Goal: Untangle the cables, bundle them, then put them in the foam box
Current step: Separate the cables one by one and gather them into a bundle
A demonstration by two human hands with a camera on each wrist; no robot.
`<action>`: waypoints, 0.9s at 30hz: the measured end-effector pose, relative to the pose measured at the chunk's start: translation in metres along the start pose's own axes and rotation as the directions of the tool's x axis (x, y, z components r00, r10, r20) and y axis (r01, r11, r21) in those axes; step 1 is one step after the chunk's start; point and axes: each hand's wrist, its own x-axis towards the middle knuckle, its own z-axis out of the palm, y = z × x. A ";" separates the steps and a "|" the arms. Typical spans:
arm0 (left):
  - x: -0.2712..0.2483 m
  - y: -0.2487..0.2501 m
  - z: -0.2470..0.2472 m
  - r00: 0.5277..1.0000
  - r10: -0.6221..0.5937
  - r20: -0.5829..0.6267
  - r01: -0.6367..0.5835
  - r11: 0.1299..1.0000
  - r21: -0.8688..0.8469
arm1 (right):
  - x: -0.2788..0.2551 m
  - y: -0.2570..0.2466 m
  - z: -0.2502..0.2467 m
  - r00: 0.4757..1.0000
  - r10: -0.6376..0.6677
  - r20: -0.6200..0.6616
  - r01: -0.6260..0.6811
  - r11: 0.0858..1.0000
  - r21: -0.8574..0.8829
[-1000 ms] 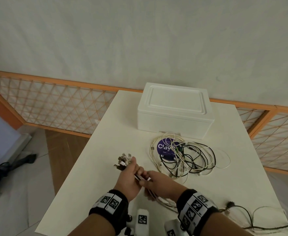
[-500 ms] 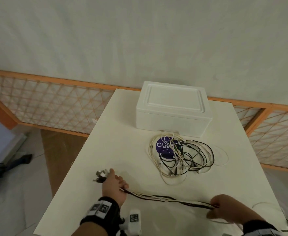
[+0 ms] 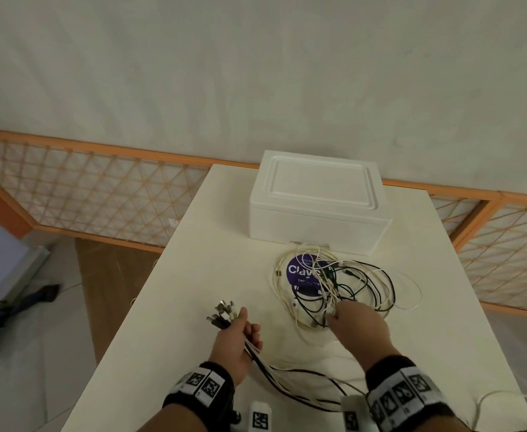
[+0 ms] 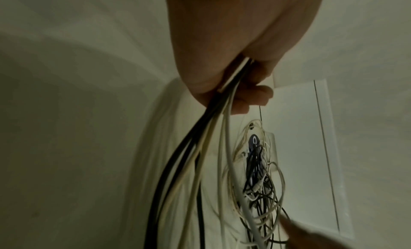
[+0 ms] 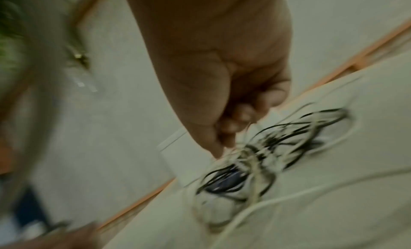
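While your left hand (image 3: 235,344) gripped a gathered bunch of cables (image 3: 290,377) on the near side of the white table (image 3: 193,300), their metal plug ends (image 3: 221,313) fanned out past your thumb and the strands trailed back toward your right wrist. In the head view your right hand (image 3: 354,325) reached into the near edge of the tangled pile of black and white cables (image 3: 340,288), fingertips among the strands. That pile lay just in front of the closed white foam box (image 3: 318,207), on top of a purple round label (image 3: 302,272). A loose white cable (image 3: 502,400) curled near the table's right corner. An orange lattice fence (image 3: 94,198) ran behind the table.

From the left wrist, your left hand (image 4: 233,62) had its fingers (image 4: 255,92) curled tight round the black and pale cables (image 4: 200,147), which hung down toward the camera. The tangled pile (image 4: 258,182) sat beyond, beside the foam box (image 4: 300,147), and a fingertip of your right hand (image 4: 295,230) touched its lower edge.

From the right wrist the picture was blurred. Your right hand (image 5: 222,76) had its fingers (image 5: 240,117) curled in over the tangled pile (image 5: 266,150), thumb tip down at the strands; I could not tell whether they pinched a cable.
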 end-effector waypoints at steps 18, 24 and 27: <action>0.000 -0.005 0.015 1.000 0.001 0.013 -0.003 0.989 0.146 | -0.001 -0.038 0.051 0.958 -0.196 0.208 0.226 0.965 -0.132; -0.005 -0.008 0.016 0.991 0.043 0.123 -0.067 0.978 0.197 | -0.011 -0.052 0.041 0.944 -0.327 0.036 0.319 0.938 0.133; -0.010 -0.009 0.019 0.972 0.060 0.228 -0.097 0.983 0.155 | -0.022 -0.070 0.034 0.906 -0.424 0.017 0.406 0.879 0.251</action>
